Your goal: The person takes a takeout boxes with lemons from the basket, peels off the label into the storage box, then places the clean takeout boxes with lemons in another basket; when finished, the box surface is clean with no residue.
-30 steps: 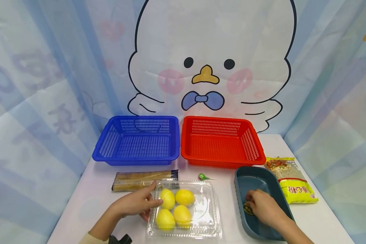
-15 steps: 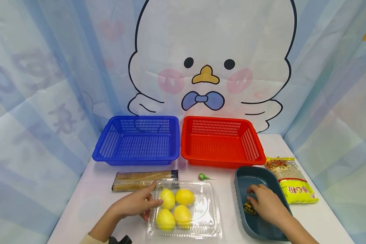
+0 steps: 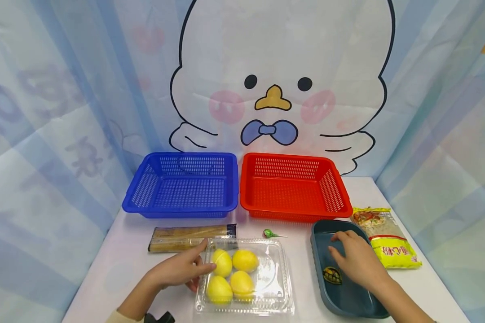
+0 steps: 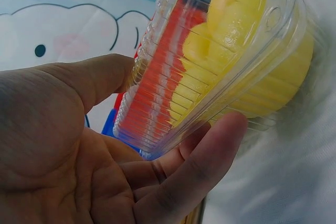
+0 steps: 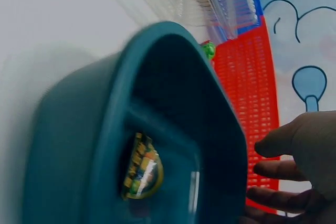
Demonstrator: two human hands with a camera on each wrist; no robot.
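Observation:
My left hand (image 3: 179, 270) grips the left edge of a clear plastic clamshell box (image 3: 271, 273). Inside it are several yellow lemons (image 3: 242, 283); the left wrist view shows the thumb and fingers on either side of the box's edge (image 4: 152, 90). My right hand (image 3: 359, 258) is over a dark teal tray (image 3: 327, 235), its fingers loosely spread with nothing between them. A small half-round item (image 3: 332, 275) in a dark green and gold wrapper lies on the tray floor, left of that hand. The right wrist view shows the wrapped item (image 5: 143, 169) apart from the fingers.
A blue basket (image 3: 190, 211) and a red basket (image 3: 295, 214) stand side by side at the back. A pack of dry noodles (image 3: 178, 240) lies behind the box, beside a green lollipop (image 3: 268, 233). A yellow pasta bag (image 3: 396, 253) lies right of the tray.
My right hand has let go of the wrapped item in the teal tray and drawn up and to the right, its fingers spreading. The left hand and the box stay put.

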